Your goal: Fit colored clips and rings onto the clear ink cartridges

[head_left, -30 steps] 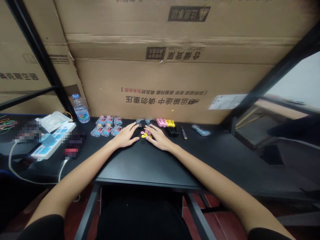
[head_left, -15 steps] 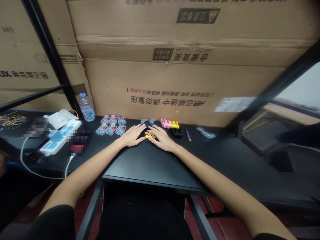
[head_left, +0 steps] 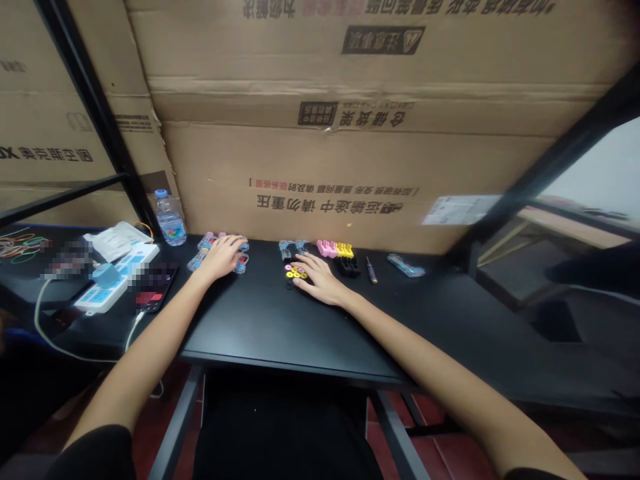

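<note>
My left hand (head_left: 223,256) lies over the group of small clear plastic pieces with blue and red parts (head_left: 196,261), fingers stretched out, covering several of them. My right hand (head_left: 320,279) rests open beside a small pile of yellow, pink and black rings (head_left: 297,273), its fingertips at the pile's right edge. Just behind the pile sit two clear-blue plastic pieces (head_left: 287,249). Pink notched blocks (head_left: 327,248), yellow notched blocks (head_left: 345,250) and a black notched block (head_left: 349,267) stand to the right of my right hand.
Farther right lie a small screwdriver (head_left: 371,270) and another clear plastic piece (head_left: 405,266). On the left are a water bottle (head_left: 171,223), a white power strip (head_left: 117,279), a phone (head_left: 163,290) and a white cable (head_left: 43,327). A cardboard sheet (head_left: 300,157) walls the back.
My left hand has moved left from the ring pile onto the clear plastic pieces. My right hand stays by the rings, and more of the pile shows.
</note>
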Demonstrator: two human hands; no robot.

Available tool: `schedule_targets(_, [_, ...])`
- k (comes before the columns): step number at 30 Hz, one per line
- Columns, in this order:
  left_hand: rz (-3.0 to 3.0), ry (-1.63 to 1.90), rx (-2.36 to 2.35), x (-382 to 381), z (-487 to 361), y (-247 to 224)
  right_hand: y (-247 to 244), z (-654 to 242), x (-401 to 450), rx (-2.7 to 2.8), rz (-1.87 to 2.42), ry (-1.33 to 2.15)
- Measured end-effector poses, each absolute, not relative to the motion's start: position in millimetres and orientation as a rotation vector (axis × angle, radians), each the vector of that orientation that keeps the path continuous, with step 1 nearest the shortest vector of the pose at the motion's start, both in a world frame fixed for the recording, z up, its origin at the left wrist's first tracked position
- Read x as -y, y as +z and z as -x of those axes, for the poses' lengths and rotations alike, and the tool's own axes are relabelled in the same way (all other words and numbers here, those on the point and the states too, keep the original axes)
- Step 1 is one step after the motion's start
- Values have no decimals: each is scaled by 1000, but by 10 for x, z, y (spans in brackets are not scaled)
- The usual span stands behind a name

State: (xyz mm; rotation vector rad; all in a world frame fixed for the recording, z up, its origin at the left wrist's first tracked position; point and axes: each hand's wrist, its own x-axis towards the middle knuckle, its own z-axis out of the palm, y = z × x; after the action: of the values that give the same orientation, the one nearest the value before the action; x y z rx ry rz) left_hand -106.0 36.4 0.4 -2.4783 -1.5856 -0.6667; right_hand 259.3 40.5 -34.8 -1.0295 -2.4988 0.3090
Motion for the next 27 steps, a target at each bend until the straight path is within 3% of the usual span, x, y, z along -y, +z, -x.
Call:
schedule_targets(7, [2601,-801,1481,-346,834,-96,-361,-2559,-431,2469,1043,294])
schedule_targets(14, [2686,-897,1378,-209,645,1,9,-2936,-559,2120,1178,-65])
schedule_targets(20, [2854,-745,1291,-152,635,78,22,-3459,-755,2071,1438,-153])
schedule_targets(27, [2883,-720,1355,-149,628,-2,-90,-3379,-833,2145,1421,-149])
